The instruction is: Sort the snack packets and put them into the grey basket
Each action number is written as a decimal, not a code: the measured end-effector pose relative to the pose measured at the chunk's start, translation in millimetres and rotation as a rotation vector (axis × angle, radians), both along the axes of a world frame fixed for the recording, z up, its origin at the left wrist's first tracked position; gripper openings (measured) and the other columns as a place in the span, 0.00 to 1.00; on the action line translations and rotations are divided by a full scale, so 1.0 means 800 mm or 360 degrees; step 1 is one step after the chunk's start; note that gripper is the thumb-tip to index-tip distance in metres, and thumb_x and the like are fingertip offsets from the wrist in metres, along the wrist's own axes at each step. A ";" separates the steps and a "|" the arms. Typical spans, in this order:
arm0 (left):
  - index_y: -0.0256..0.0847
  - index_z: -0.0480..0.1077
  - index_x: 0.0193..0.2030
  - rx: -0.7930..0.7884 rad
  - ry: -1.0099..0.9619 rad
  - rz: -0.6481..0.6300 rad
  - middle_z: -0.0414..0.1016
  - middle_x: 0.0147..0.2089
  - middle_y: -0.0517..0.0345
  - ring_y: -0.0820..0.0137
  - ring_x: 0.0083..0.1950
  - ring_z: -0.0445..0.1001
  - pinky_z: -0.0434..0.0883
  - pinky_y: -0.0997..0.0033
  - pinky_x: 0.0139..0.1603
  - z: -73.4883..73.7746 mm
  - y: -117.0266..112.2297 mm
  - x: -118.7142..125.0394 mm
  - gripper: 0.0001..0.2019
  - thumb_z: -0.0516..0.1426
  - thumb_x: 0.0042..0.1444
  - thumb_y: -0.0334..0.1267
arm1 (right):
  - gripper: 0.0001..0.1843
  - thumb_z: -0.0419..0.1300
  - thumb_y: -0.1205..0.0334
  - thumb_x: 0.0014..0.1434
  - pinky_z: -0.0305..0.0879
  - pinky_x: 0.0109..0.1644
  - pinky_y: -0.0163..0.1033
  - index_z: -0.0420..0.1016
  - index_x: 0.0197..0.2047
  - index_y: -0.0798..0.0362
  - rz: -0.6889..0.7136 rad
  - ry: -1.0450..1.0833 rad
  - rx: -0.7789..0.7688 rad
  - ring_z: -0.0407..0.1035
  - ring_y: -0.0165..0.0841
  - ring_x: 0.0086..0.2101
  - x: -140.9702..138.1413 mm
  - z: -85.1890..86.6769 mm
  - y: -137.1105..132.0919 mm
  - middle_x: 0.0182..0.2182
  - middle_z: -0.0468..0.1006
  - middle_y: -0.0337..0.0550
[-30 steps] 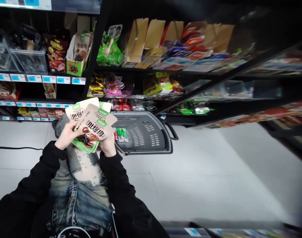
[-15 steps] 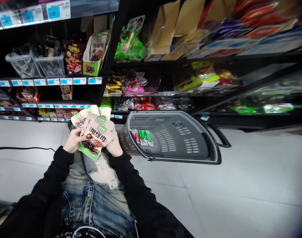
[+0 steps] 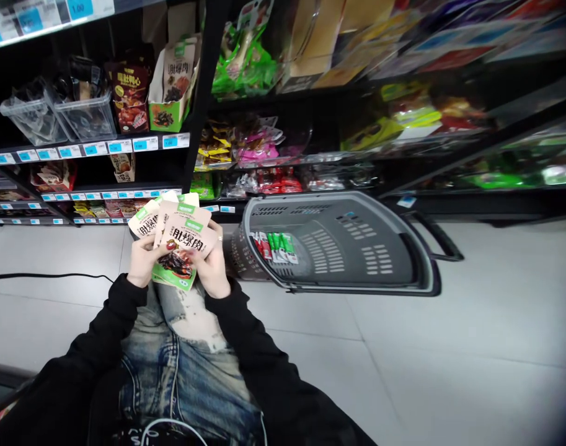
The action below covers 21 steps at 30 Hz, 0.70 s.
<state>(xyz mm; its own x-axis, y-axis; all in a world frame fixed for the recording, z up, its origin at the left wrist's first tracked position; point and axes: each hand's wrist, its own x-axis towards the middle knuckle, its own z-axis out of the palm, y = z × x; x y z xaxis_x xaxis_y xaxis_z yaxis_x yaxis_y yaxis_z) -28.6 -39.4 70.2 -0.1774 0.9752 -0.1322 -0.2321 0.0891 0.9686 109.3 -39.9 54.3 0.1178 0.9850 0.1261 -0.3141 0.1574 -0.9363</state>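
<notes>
Several cream-and-green snack packets (image 3: 183, 238) are fanned out above my knees, printed with dark lettering and a picture of meat. My left hand (image 3: 145, 260) is closed on their left side, its thumb with a red nail lying across the front. On the right side my right hand (image 3: 212, 266) is closed round the same packets, thumb in front, other fingers partly hidden behind. Just right of my right hand stands a grey shopping basket (image 3: 338, 248) on the floor. Inside it lie red and green-and-white packets (image 3: 278, 246).
Black shelves (image 3: 206, 93) with price tags run along the front. On them stand clear plastic bins (image 3: 85, 118) and a carton (image 3: 168, 111) of similar packets. Bagged snacks (image 3: 259, 142) fill shelves to the right. A black cable (image 3: 50, 275) crosses the floor at left.
The view has shifted, so the basket appears farther right and the shelves slightly higher. Both hands still hold the fanned packets; my right thumb now shows on the front.
</notes>
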 end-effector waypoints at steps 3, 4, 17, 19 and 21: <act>0.37 0.78 0.28 0.0057 0.0141 0.0021 0.79 0.31 0.56 0.67 0.34 0.75 0.71 0.68 0.38 -0.005 -0.001 -0.002 0.14 0.69 0.33 0.42 | 0.19 0.68 0.51 0.44 0.61 0.59 0.51 0.75 0.38 0.52 -0.0128 -0.0081 -0.0087 0.64 0.43 0.54 -0.003 -0.003 -0.001 0.45 0.75 0.47; 0.37 0.78 0.28 0.0080 0.0152 0.0024 0.79 0.30 0.56 0.67 0.34 0.75 0.71 0.68 0.38 -0.007 -0.001 -0.003 0.14 0.68 0.37 0.45 | 0.18 0.67 0.50 0.45 0.62 0.58 0.51 0.75 0.36 0.52 -0.0170 -0.0052 -0.0137 0.66 0.43 0.51 -0.004 -0.004 0.000 0.43 0.76 0.47; 0.43 0.79 0.36 0.0270 0.0464 -0.0077 0.81 0.41 0.53 0.64 0.46 0.76 0.70 0.63 0.51 -0.006 0.004 -0.012 0.11 0.65 0.44 0.40 | 0.17 0.66 0.50 0.46 0.69 0.45 0.43 0.73 0.37 0.49 -0.0172 0.0676 -0.0293 0.73 0.32 0.34 0.061 -0.002 0.014 0.35 0.79 0.37; 0.43 0.79 0.36 0.0289 0.0473 -0.0075 0.81 0.41 0.53 0.64 0.46 0.76 0.70 0.63 0.52 -0.007 0.004 -0.012 0.10 0.64 0.44 0.39 | 0.15 0.62 0.49 0.50 0.69 0.39 0.40 0.72 0.38 0.48 -0.0011 0.0749 -0.0306 0.70 0.29 0.28 0.070 -0.007 0.015 0.31 0.77 0.35; 0.43 0.79 0.35 0.0282 0.0470 -0.0081 0.81 0.40 0.53 0.64 0.45 0.76 0.70 0.63 0.51 -0.008 0.005 -0.011 0.10 0.65 0.44 0.39 | 0.11 0.58 0.50 0.55 0.66 0.32 0.37 0.72 0.38 0.46 0.0088 0.0866 -0.0312 0.66 0.27 0.22 0.072 -0.013 0.015 0.26 0.74 0.33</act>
<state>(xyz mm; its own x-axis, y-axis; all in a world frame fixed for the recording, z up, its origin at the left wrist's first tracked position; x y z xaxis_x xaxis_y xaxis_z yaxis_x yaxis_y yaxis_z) -37.5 -35.3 63.8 -0.1334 0.9870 0.0899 0.0606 -0.0824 0.9948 167.3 -28.2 43.7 0.0623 0.9904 -0.1238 -0.7610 -0.0331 -0.6480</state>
